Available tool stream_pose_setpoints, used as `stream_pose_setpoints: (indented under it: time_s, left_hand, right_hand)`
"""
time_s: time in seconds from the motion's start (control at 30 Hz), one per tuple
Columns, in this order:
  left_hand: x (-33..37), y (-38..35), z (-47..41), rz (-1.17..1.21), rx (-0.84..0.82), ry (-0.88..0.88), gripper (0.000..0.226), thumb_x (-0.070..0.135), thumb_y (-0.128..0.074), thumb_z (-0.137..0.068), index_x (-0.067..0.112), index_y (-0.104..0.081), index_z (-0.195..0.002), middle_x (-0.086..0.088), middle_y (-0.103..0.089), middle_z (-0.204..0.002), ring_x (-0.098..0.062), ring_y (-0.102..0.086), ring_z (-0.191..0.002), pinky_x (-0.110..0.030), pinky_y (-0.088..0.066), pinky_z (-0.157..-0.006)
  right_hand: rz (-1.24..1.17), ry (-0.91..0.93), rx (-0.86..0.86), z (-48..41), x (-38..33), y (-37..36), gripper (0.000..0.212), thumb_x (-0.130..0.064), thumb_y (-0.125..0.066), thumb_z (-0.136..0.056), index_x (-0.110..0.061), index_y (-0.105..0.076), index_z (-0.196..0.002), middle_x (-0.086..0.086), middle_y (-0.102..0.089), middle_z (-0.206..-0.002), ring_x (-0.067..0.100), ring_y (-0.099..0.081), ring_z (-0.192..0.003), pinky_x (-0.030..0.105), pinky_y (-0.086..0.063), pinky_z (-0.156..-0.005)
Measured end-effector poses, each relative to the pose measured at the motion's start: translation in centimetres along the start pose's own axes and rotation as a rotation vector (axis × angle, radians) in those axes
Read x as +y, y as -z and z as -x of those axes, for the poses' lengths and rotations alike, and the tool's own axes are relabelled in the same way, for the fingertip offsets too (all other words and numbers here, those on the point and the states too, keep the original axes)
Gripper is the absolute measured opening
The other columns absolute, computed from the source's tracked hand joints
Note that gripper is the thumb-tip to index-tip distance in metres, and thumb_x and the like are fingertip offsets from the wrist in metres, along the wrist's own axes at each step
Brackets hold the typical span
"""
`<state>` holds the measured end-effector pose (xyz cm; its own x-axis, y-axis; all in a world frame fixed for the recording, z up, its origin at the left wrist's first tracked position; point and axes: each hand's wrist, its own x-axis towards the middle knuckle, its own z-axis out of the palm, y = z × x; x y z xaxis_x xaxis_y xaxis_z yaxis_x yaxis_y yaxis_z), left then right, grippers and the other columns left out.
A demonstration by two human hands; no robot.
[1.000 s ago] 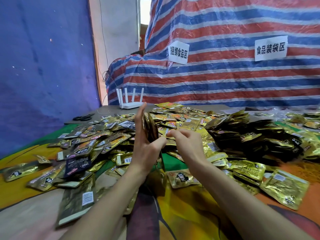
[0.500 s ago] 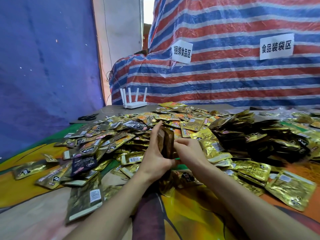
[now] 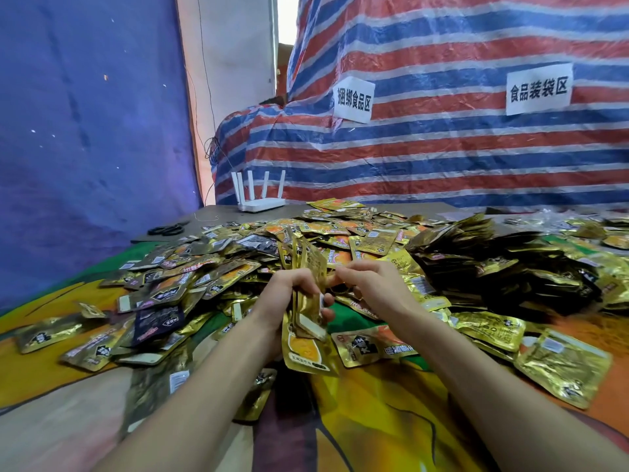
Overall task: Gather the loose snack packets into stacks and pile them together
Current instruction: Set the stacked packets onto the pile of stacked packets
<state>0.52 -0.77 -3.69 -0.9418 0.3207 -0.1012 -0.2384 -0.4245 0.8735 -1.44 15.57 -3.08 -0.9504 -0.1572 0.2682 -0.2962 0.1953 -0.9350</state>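
While held upright above the near-centre of the table, a packet stack [image 3: 313, 264] is gripped by the L hand [image 3: 284, 294].
Fingers & thumb are curled round the stack's lower half, w/ one orange-faced packet hanging out below the fist. The R hand [image 3: 377, 284] is set against the stack's right edge, fingers curled; whether anything is pinched can't be told. Loose packets [image 3: 190, 281] are strewn over the patterned cloth [image 3: 391, 420] to the left & behind; a heap of stacked packets [image 3: 476, 260] is banked at right. A white router [image 3: 260, 201] & black scissors [image 3: 168, 229] are seen at the far edge.
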Motion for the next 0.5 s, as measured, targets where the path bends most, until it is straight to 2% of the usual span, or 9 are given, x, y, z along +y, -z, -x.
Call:
stream_pose_setpoints:
  time_s: [0.07,0.13,0.2,0.27,0.4,0.43,0.5]
  left_hand:
    - [-0.11,0.19,-0.13,-0.043,0.028,0.068,0.063,0.003,-0.06,-0.039,0.001,-0.054,-0.101,-0.013,-0.051,-0.074,-0.021,-0.048,-0.059,-0.026,-0.04,-0.054]
    - [-0.08,0.35,-0.16,0.011,0.016,0.089,0.064,0.001,-0.062,-0.034,-0.001,-0.053,-0.098,-0.012,-0.05,-0.072,-0.019,-0.047,-0.058,-0.027,-0.043,-0.05]
    - [0.08,0.33,-0.01,0.151,-0.046,0.054,0.059,0.0,-0.062,-0.037,-0.001,-0.053,-0.095,-0.012,-0.051,-0.075,-0.019,-0.048,-0.06,-0.027,-0.044,-0.048]
    - [0.17,0.37,0.05,0.17,-0.05,0.031,0.063,0.001,-0.064,-0.04,-0.003,-0.055,-0.102,-0.014,-0.056,-0.08,-0.02,-0.049,-0.064,-0.026,-0.043,-0.051]
    - [-0.09,0.02,0.2,0.048,-0.026,0.051,0.063,0.002,-0.058,-0.049,-0.003,-0.061,-0.112,-0.018,-0.057,-0.111,-0.02,-0.051,-0.075,-0.026,-0.043,-0.057]
    - [-0.01,-0.16,0.38,0.045,-0.049,0.05,0.063,0.001,-0.057,-0.051,-0.001,-0.06,-0.114,-0.017,-0.057,-0.113,-0.02,-0.053,-0.076,-0.026,-0.044,-0.058]
    - [0.2,-0.45,0.75,0.055,-0.096,0.057,0.064,0.001,-0.056,-0.054,0.001,-0.055,-0.118,-0.017,-0.058,-0.1,-0.021,-0.053,-0.072,-0.025,-0.045,-0.057]
  right_hand:
    - [0.071,0.043,0.025,-0.05,0.21,0.08,0.024,-0.022,-0.066,-0.094,-0.012,-0.078,-0.076,-0.008,-0.07,-0.065,0.001,-0.059,-0.057,0.017,-0.042,-0.056]
    - [0.091,0.046,0.05,-0.27,0.3,0.26,0.024,-0.024,-0.067,-0.094,-0.011,-0.077,-0.076,-0.009,-0.063,-0.061,0.005,-0.052,-0.056,0.018,-0.038,-0.054]
    - [0.025,0.015,0.024,-0.53,0.39,0.67,0.024,-0.022,-0.067,-0.095,-0.008,-0.077,-0.077,-0.01,-0.058,-0.057,0.006,-0.047,-0.053,0.017,-0.036,-0.05]
    - [-0.071,-0.005,-0.031,-0.64,0.51,0.89,0.023,-0.019,-0.067,-0.095,-0.006,-0.077,-0.079,-0.01,-0.057,-0.055,0.006,-0.045,-0.05,0.016,-0.036,-0.047]
    - [-0.217,-0.041,-0.122,-0.72,0.59,0.68,0.022,-0.021,-0.067,-0.095,-0.01,-0.079,-0.079,-0.01,-0.063,-0.061,0.004,-0.052,-0.05,0.017,-0.037,-0.048]
    - [-0.232,-0.066,-0.143,-0.76,0.56,0.66,0.023,-0.021,-0.066,-0.094,-0.014,-0.079,-0.077,-0.007,-0.067,-0.066,0.003,-0.054,-0.051,0.017,-0.038,-0.048]
    - [-0.223,-0.127,-0.154,-0.82,0.53,0.61,0.023,-0.023,-0.067,-0.092,-0.021,-0.078,-0.072,-0.002,-0.072,-0.077,0.0,-0.054,-0.049,0.016,-0.037,-0.046]
